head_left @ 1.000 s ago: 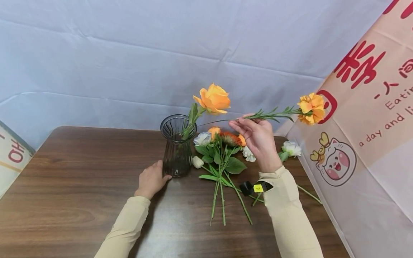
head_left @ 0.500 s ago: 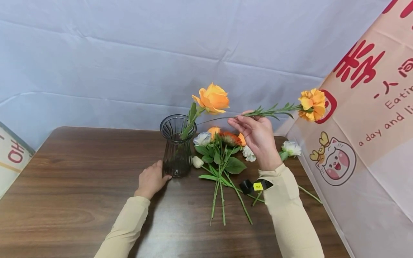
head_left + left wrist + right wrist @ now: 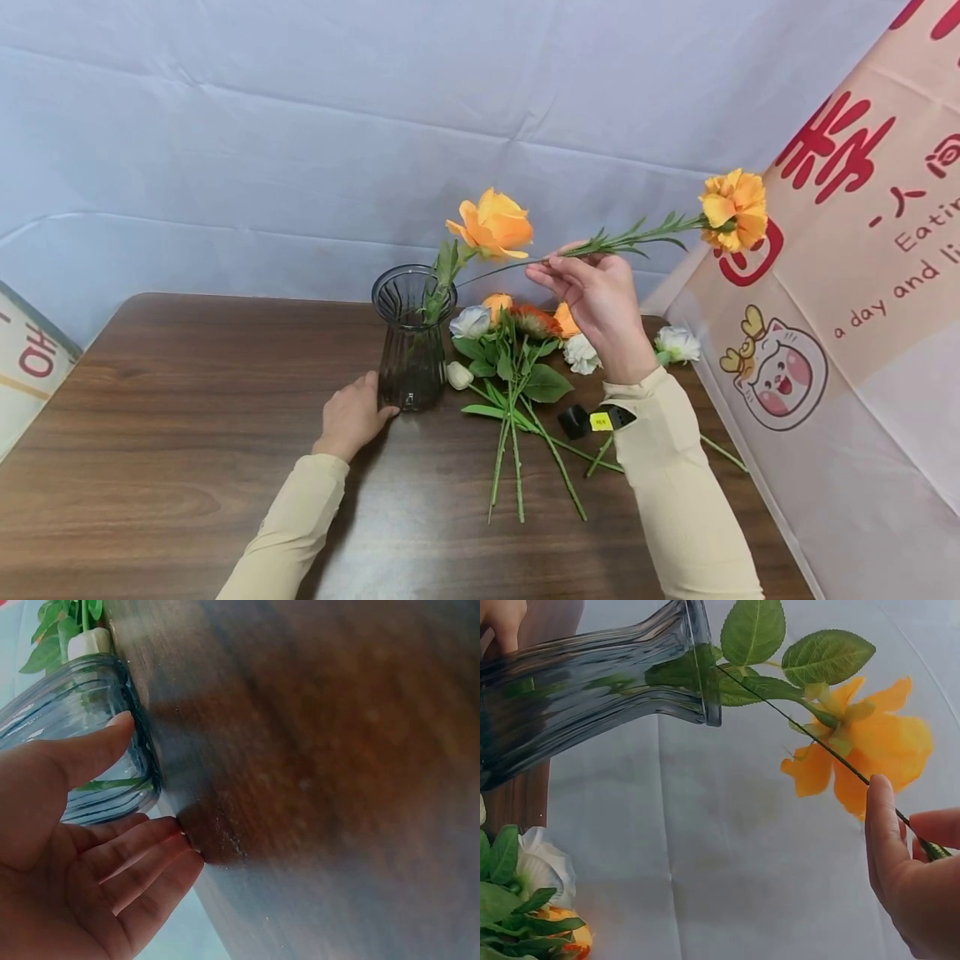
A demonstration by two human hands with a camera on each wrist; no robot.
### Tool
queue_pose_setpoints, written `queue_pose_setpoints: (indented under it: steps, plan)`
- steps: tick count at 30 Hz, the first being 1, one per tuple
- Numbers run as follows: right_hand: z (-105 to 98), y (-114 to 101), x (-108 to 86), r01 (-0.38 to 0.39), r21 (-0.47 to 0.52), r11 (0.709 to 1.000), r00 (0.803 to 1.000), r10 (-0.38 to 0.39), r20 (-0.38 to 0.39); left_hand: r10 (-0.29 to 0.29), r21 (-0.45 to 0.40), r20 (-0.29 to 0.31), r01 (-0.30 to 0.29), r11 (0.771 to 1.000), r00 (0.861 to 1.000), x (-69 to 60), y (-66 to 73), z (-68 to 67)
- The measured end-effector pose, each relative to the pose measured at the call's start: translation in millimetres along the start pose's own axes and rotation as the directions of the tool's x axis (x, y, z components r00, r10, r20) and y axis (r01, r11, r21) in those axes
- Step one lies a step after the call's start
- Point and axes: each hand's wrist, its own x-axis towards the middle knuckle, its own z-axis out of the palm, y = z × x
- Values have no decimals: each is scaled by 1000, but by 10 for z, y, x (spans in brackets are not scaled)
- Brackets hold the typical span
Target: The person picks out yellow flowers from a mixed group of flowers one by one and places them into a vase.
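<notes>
Smoked-glass vase: configuration at base and rim

The vase stands upright on the wooden table and serves as reference for all positions below.

Left hand: located at the lower left of the vase. It holds the base, with the thumb against the near side of the glass and the fingers, slightly bent, along the opposite side.

Right hand: located to the right of the vase and raised above the table. Thumb and fingertips pinch the stem of a frilled orange flower. The bloom points away from the vase, to the upper right; the thin bare end of the stem runs to the vase rim. Whether the tip lies inside the mouth cannot be told.

Orange rose: stem and lower leaves inside the vase; bloom above the rim, leaning right.

Loose flowers, right of the vase: a white bud just beside the glass, then a pale blue-white bloom, a rust-red bloom and a white ruffled bloom. Another white flower lies farthest right.

Pale cloth hangs behind the vase.
</notes>
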Motion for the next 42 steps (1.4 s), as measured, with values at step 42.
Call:
queue_pose_setpoints:
  steps: [42]
  plan:
    - [153, 422, 73, -166, -310, 936, 982, 185, 31, -1, -19, -18, 0, 1000, 1000, 11, -11, 35]
